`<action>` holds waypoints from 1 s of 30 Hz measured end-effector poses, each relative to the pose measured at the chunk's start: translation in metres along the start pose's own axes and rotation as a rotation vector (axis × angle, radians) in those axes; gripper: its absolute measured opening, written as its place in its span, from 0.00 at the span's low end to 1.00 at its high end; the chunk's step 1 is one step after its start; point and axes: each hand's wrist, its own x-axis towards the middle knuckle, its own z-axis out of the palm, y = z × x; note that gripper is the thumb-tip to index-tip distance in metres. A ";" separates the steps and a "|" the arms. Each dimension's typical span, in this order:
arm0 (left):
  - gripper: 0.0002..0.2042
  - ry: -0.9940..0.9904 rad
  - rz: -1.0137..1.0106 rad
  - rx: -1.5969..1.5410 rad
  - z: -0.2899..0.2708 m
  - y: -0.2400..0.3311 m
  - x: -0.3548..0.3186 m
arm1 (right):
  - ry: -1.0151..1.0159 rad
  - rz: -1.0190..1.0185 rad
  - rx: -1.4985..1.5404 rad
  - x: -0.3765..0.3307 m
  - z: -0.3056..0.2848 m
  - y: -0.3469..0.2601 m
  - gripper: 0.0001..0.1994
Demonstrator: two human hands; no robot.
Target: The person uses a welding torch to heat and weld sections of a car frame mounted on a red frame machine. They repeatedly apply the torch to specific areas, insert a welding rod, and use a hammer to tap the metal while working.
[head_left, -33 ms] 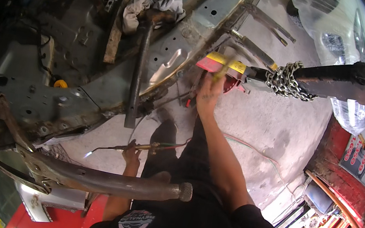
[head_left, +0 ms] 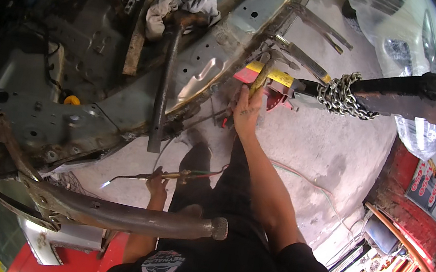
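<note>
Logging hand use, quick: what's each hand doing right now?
Left hand: closed, holding a lit torch.
Right hand: closed, holding a hammer by its handle.

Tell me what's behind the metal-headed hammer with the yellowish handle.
Behind the hammer, a yellow and red metal piece shows on both sides of the handle. The strip directly behind the handle is covered, as is whatever the right hand hides.

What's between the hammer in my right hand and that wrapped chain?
In the head view, a yellow-and-red metal piece, then a short black section, lie between the hammer and the chain.
</note>
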 end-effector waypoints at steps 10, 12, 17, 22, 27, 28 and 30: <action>0.17 -0.038 0.002 -0.011 0.006 -0.004 0.008 | -0.014 -0.006 -0.038 0.012 -0.007 0.004 0.06; 0.18 -0.031 0.015 -0.023 0.011 -0.001 0.002 | -0.024 -0.008 -0.048 0.013 -0.013 0.003 0.06; 0.20 -0.044 0.019 -0.024 0.019 -0.001 0.003 | -0.075 -0.038 -0.108 0.019 -0.020 0.016 0.05; 0.20 -0.015 0.022 -0.006 0.037 -0.005 -0.006 | -0.182 0.116 -0.096 0.012 -0.090 0.013 0.05; 0.20 0.067 0.027 -0.072 0.056 -0.022 -0.020 | -0.086 0.194 -0.185 0.030 -0.180 0.063 0.06; 0.20 0.088 0.040 -0.079 0.060 -0.028 -0.025 | -0.051 0.205 -0.178 0.044 -0.195 0.070 0.06; 0.20 0.129 0.026 -0.078 0.067 -0.036 -0.035 | -0.054 0.237 -0.094 0.084 -0.201 0.044 0.08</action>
